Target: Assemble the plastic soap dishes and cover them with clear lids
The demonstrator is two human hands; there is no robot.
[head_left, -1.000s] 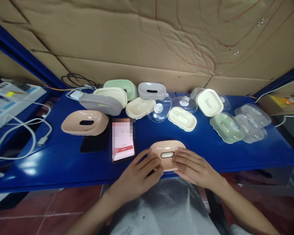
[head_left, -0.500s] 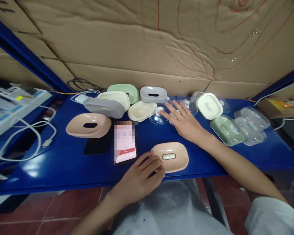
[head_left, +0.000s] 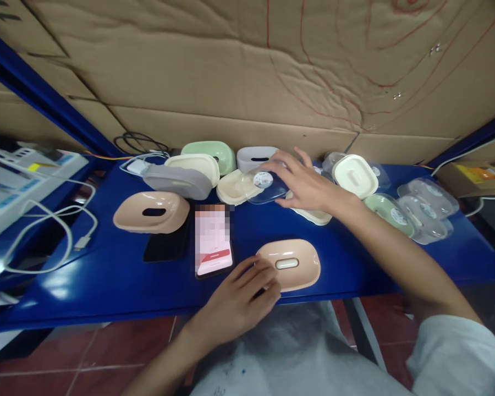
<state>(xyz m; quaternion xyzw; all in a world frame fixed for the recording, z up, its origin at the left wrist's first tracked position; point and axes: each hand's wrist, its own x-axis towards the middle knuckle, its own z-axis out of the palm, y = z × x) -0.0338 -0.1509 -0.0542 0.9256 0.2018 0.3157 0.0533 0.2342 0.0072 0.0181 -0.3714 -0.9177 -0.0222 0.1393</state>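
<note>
At the front edge of the blue table lies a peach oval plastic dish (head_left: 307,261) with a pale oblong inset in its middle. My left hand (head_left: 245,291) grips the dish's left rim, fingers bent over it. Farther back, my right hand (head_left: 303,179) has its fingers and thumb around the right side of a clear plastic cover (head_left: 272,193) with a round sticker. That cover is tilted and overlaps a cream tray (head_left: 233,188). Under my right hand lies another cream piece (head_left: 315,215), partly hidden.
Left of the dish lies a lit phone (head_left: 214,242). A peach shell with a slot (head_left: 169,213) rests on a black flat object (head_left: 160,248). Grey, cream and green shells line the back. Several clear covers (head_left: 427,209) lie right, near a cream lid (head_left: 357,176). White cables (head_left: 66,236) run left.
My right hand has closed on the clear cover and lifted and tilted it, uncovering more of the cream piece beneath. My left hand stays at the peach dish.
</note>
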